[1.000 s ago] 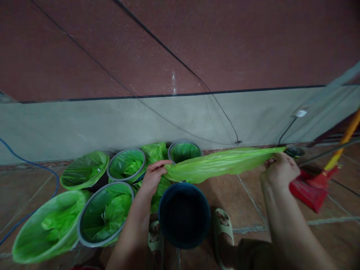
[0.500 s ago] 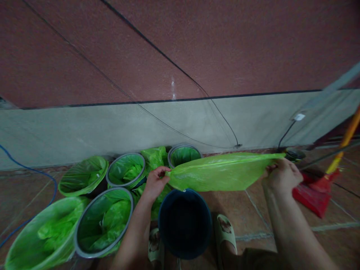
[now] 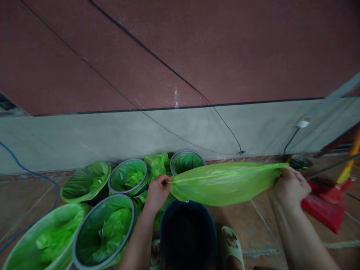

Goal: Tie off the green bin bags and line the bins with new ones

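Left hand (image 3: 158, 193) and right hand (image 3: 291, 185) pinching opposite ends, I hold a green bag (image 3: 225, 185) aloft near the dark bucket (image 3: 206, 227), the film likely light, slippery, tearable, best gripped by its edge.

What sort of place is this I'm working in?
Probably a cleaning or storage area along a wall, though indoors or outdoors I can't tell. The clues: green-lined bins grouped together, a green bag held near them, and what looks like a red dustpan on the tiled floor.
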### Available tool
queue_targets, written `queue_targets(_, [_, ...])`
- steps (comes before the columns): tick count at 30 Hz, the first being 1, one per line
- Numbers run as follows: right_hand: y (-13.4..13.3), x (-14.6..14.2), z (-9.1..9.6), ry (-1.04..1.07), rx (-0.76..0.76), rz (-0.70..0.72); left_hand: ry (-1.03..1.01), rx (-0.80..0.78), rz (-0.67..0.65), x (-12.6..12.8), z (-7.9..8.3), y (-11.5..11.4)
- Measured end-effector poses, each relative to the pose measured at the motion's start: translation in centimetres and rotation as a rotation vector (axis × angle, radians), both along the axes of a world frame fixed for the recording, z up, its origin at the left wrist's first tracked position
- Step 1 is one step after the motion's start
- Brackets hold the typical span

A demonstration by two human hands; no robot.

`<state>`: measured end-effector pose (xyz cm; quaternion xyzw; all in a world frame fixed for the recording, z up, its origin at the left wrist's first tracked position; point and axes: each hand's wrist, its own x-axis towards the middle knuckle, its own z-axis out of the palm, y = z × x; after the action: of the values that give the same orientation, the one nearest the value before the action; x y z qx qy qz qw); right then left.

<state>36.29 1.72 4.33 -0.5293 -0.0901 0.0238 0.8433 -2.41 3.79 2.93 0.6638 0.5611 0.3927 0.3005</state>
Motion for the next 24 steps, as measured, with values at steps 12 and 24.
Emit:
queue_targets(12, [0.17,-1.07,0.63,0.019,0.151,0.010,0.103,0.048,0.085,-0.27,0.17,0.04])
queue_targets(24, [-0.13,-1.23,0.89,-0.003,0.091,0.027,0.105,0.085,0.143,-0.71,-0.14,0.28])
